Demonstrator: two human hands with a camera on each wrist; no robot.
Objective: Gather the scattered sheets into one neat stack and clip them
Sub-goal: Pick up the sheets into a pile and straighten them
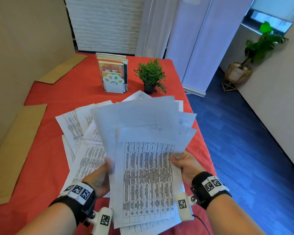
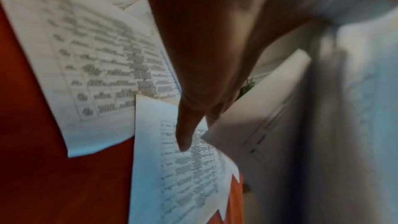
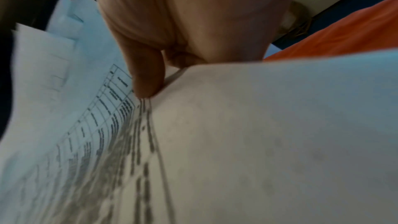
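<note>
1. Sheets [image 1: 148,180] are held as a loose, fanned bundle above the red table [image 1: 46,167], tilted up toward the head camera, with corners sticking out at the far and right edges.
2. More loose papers [image 1: 85,160] lie overlapping on the cloth to the left of and under the bundle; these are judged not yet gathered.
3. The right hand [image 1: 185,164] is clamped on the bundle's right edge: in the right wrist view the thumb [image 3: 146,77] is pressed on the printed top page, and the fingers behind it are hidden.
4. The left hand [image 1: 100,177] is at the bundle's left edge, blurred in the head view. In the left wrist view one finger [image 2: 185,132] points down at a page on the table; whether anything is pinched cannot be told.
5. Paper like this is judged light, floppy and slippery sheet against sheet, so a one-sided hold is likely to let pages slide out or sag.
6. A better hold is judged to be on both long edges, so that the bundle can be stood on a short edge and tapped square on the table.
7. No clip is seen in any view; a book holder [image 1: 113,77] and a small potted plant [image 1: 150,75] stand beyond the papers.
</note>
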